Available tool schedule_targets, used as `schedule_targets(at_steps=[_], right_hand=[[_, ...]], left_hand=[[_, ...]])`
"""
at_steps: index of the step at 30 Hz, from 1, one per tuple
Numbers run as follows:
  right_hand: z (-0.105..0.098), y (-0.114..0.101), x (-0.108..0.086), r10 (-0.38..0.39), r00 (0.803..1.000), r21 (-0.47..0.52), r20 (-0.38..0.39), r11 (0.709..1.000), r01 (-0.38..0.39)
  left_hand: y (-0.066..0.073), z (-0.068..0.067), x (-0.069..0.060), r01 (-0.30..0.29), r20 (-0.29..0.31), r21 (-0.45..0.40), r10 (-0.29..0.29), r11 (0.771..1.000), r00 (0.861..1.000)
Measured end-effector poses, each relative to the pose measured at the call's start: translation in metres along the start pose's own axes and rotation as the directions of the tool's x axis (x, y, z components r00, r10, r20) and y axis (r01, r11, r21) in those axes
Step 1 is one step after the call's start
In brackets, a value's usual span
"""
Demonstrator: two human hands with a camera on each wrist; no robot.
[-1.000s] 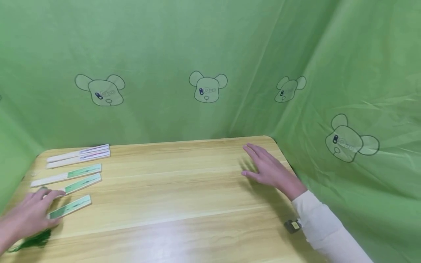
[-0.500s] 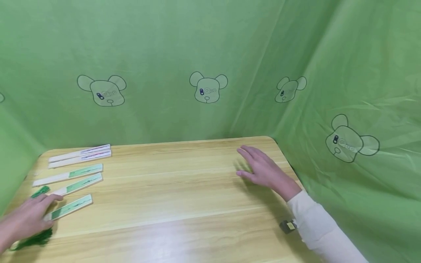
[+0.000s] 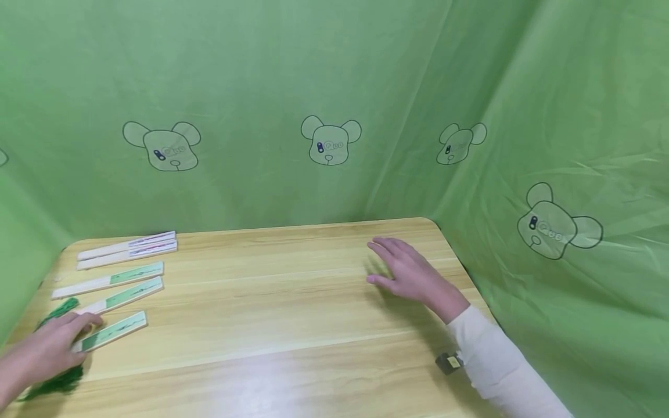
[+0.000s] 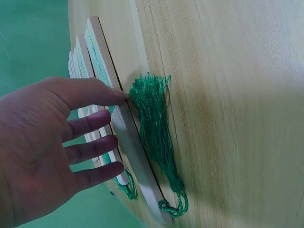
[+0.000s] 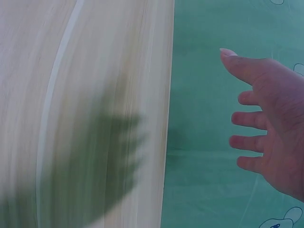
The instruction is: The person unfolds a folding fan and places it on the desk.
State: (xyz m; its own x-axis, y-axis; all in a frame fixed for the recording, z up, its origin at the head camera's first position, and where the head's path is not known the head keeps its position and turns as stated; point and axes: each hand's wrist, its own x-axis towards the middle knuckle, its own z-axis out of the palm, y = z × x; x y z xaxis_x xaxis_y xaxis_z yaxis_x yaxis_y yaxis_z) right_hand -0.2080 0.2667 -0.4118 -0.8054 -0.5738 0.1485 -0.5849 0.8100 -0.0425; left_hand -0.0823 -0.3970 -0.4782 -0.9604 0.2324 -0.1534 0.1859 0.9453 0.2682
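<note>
My left hand straddles the nearest folded hand fan, green-patterned with a pale base, lying at the table's left. In the left wrist view, the thumb reaches the fan's near edge, and the other fingers lie along its far side. A gap shows between fingers and fan in the head view, so no firm grip is visible. Beside that fan rests its green tassel. Two more green folded fans lie beyond. At the right, my right hand hovers with its fingers extended, holding nothing.
Two folded fans with purplish patterns lie side by side near the far left corner. Another green tassel shows beyond my left hand. Green cloth with bear outlines hangs behind the table and along its sides. A small dark device is at the right sleeve.
My left hand has drawn back slightly from the second green fan, and its fingers bend more over the nearest one. The right hand has drifted left. The fans have not visibly moved on the table.
</note>
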Motion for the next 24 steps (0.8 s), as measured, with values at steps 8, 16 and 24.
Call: schedule_targets(at_steps=[8, 16, 24], right_hand=[[0.003, -0.012, 0.004, -0.005, 1.000, 0.027, 0.022, 1.000, 0.004], [0.008, -0.025, 0.012, -0.022, 0.999, 0.053, 0.030, 0.998, 0.020], [0.012, -0.034, 0.019, -0.052, 0.998, 0.048, 0.040, 0.998, 0.050]], left_hand=[[-0.006, 0.003, 0.002, 0.006, 0.031, 0.023, -0.006, 1.000, 0.999], [-0.004, 0.005, -0.001, -0.003, 0.024, 0.021, 0.002, 1.000, 1.000], [-0.001, 0.005, 0.004, -0.060, -0.040, 0.050, 0.062, 0.997, 0.997]])
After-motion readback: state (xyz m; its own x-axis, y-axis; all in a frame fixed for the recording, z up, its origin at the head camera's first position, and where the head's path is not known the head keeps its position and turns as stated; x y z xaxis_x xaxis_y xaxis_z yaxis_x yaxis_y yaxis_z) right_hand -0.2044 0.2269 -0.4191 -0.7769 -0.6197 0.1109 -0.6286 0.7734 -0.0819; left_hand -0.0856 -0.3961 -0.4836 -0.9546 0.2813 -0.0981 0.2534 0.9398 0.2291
